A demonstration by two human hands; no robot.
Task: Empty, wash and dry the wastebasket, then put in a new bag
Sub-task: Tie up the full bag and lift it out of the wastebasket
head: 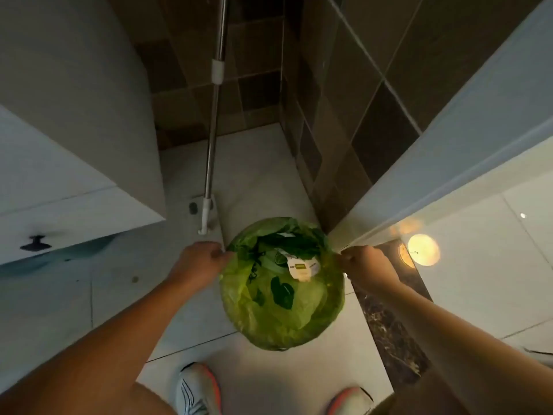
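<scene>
Wastebasket (281, 324) stands on the pale tiled floor (263, 181) beside the door frame (449, 163), wrapped in its green bag (239, 301). Left hand (199, 262) and right hand (366, 265) each pinch the bag's rim at opposite sides. A paper scrap (302, 266) lies inside.

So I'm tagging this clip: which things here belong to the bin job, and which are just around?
In the job: green bag, left hand, right hand gripping its rim.
Just around: mop, cabinet, door frame.
</scene>
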